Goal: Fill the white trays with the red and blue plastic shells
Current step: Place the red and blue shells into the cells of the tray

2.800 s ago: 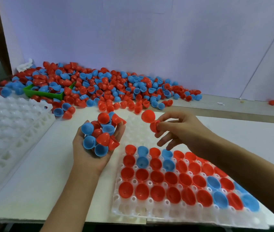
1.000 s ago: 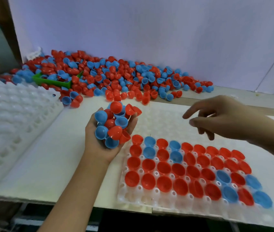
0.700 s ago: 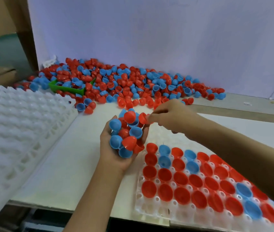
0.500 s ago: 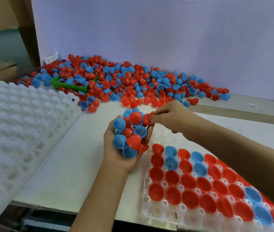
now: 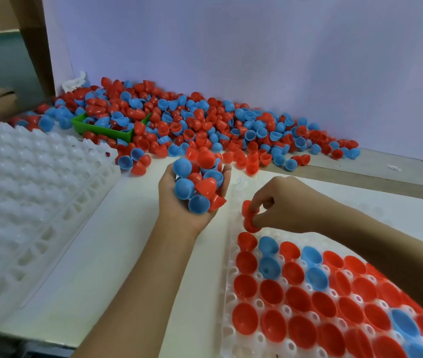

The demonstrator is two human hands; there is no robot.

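Note:
My left hand (image 5: 179, 210) is palm up over the table and cups a heap of red and blue shells (image 5: 200, 184). To its right, my right hand (image 5: 285, 202) pinches red shells (image 5: 249, 218) just above the far left part of the white tray (image 5: 231, 326). The tray's near rows hold several red and blue shells (image 5: 308, 293), open side up. Its far rows under my right hand show bare white cups. A big pile of loose red and blue shells (image 5: 205, 127) lies along the back wall.
A stack of empty white trays (image 5: 24, 197) fills the left side. A green bin (image 5: 107, 127) sits in the pile at the back left. A crumpled white scrap (image 5: 74, 82) lies in the back corner. Bare table runs between the two trays.
My right hand took red shells from the heap in my left hand and came down to the tray's far left cups. My view shifted closer and to the left.

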